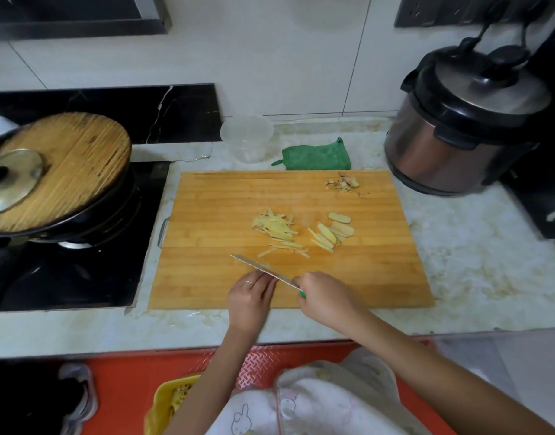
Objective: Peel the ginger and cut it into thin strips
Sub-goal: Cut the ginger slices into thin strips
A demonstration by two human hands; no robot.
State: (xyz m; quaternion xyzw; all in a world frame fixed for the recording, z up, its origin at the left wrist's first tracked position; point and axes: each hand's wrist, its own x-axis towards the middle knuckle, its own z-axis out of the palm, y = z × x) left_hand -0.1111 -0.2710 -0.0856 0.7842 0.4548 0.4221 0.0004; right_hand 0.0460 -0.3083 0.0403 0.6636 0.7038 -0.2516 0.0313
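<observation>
A wooden cutting board [213,277] lies on the counter. A pile of thin ginger strips [274,229] sits at its middle, with a few ginger slices [336,230] to the right. Ginger peel scraps [343,183] lie at the board's far right corner. My right hand [325,298] grips the green handle of a knife [263,270], whose blade points left over the board's near part. My left hand [249,301] has its straight fingers touching the blade's side.
A stove with a black wok under a wooden lid [63,171] stands at the left. A clear plastic container [246,138] and a green cloth [315,157] lie behind the board. A pressure cooker [464,127] stands at the right. A yellow basket [169,403] is on the floor.
</observation>
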